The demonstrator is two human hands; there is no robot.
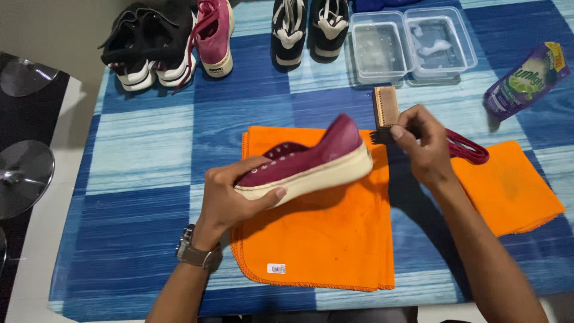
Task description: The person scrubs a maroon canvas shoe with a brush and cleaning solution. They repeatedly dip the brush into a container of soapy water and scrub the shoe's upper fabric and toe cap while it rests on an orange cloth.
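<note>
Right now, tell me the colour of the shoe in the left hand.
Dark maroon upper with a cream sole: the shoe, held by the left hand, head view.

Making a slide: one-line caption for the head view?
Left hand holds a maroon shoe over an orange cloth; right hand brings a brush to its toe.

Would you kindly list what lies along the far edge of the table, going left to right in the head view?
Black shoes → pink shoe → black-and-white pair → two clear plastic tubs → purple pouch.
</note>
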